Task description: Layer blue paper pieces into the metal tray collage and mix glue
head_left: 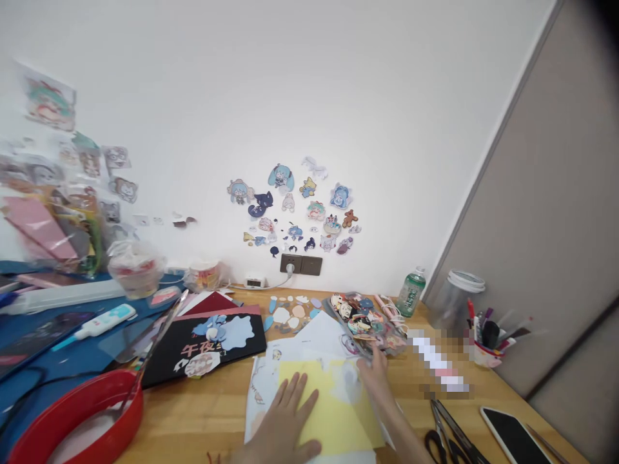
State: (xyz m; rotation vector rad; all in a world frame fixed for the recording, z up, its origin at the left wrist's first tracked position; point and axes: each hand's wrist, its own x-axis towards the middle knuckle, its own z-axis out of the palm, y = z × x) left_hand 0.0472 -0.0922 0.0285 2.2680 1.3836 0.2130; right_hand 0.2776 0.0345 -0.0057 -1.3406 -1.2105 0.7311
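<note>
My left hand (pixel 285 419) lies flat on a yellow sheet (pixel 338 412), its fingers spread. Under that sheet are white papers (pixel 261 386) with printed cartoon figures. My right hand (pixel 377 377) is at the upper right corner of the yellow sheet, close to a clear pouch (pixel 360 319) full of cartoon cutouts. Its thumb and forefinger look bent together, but whatever is between them cannot be made out. A pale, blurred patch shows on the sheet beside the right thumb.
Scissors (pixel 452 435) and a phone (pixel 512 435) lie to the right, before a pen cup (pixel 488 354). A green bottle (pixel 412 293) stands by the wall. On the left are a black folder (pixel 164 341) with cutouts and a red container (pixel 130 412).
</note>
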